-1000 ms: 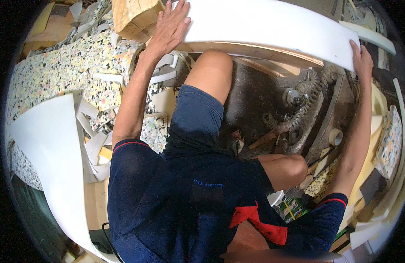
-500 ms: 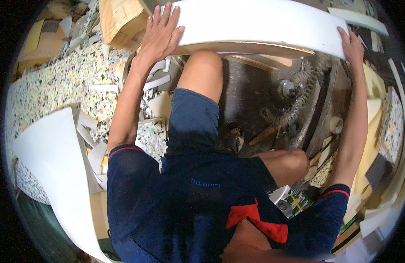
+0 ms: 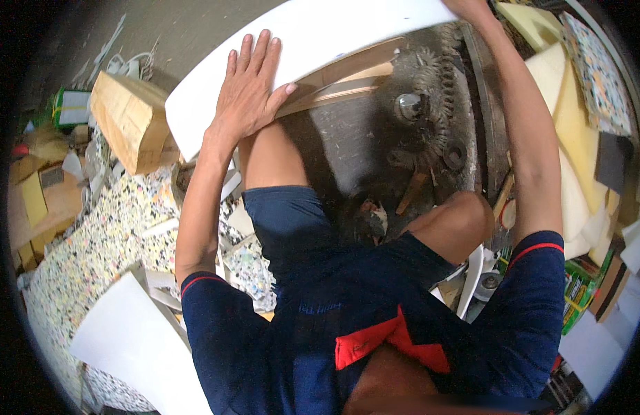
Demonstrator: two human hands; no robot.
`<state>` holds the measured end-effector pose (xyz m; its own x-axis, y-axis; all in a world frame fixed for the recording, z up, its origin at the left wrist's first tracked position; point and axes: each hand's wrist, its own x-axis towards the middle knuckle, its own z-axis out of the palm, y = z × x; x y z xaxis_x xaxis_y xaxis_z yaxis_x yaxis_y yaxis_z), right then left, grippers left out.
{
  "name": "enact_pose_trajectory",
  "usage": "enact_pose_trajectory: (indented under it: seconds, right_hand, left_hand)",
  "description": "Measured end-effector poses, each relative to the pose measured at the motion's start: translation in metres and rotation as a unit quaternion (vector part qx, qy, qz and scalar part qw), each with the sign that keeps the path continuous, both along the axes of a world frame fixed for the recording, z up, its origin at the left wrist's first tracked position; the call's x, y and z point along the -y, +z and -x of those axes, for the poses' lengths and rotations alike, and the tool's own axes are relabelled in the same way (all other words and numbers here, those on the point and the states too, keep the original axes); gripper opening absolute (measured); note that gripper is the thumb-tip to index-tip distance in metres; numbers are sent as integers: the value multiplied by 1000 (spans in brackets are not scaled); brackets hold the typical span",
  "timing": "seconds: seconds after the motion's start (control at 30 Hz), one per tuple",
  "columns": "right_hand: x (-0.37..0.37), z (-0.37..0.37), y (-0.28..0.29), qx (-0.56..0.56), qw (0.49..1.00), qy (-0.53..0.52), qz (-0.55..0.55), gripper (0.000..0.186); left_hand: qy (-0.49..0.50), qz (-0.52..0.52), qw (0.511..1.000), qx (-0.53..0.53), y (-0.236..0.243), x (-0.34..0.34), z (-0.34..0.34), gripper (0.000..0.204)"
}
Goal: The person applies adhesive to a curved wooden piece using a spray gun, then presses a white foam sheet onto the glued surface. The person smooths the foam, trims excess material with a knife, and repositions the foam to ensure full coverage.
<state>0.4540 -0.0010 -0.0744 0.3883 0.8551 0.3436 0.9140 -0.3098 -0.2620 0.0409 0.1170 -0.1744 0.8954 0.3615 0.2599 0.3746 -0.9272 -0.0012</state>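
Observation:
My left hand (image 3: 249, 90) lies flat on a long, curved white foam strip (image 3: 320, 21), fingers spread, thumb at its lower edge. My right hand (image 3: 465, 10), partly cut off by the top of the picture, grips the strip's right end. Thin wooden slats (image 3: 344, 79) show beneath the strip, above my left knee. A chunky pale wooden block (image 3: 130, 121) sits just beyond the strip's left end.
Speckled foam pieces (image 3: 92, 249) and a white sheet (image 3: 126, 332) lie at left. On the dark floor are a coiled hose (image 3: 441, 76), a round metal part (image 3: 410, 107) and scraps. Yellow foam pieces (image 3: 569, 159) and green boxes (image 3: 576, 290) are at right.
The view has shifted and turned. The strip now slants, right end higher and further left, and its left end shows separate from the wooden block. Both hands moved with it.

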Motion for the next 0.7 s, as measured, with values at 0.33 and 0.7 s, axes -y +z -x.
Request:
enact_pose_trajectory:
  seconds: [0.33,0.7]
  right_hand:
    - [-5,-11,-1,2,998,-40,50,49]
    - [-7,4,55,-23,999,10,41,48]
  left_hand:
    - [-39,19,999,7,5,3,-10,90]
    - [-12,29,999,35,1,1,10,104]
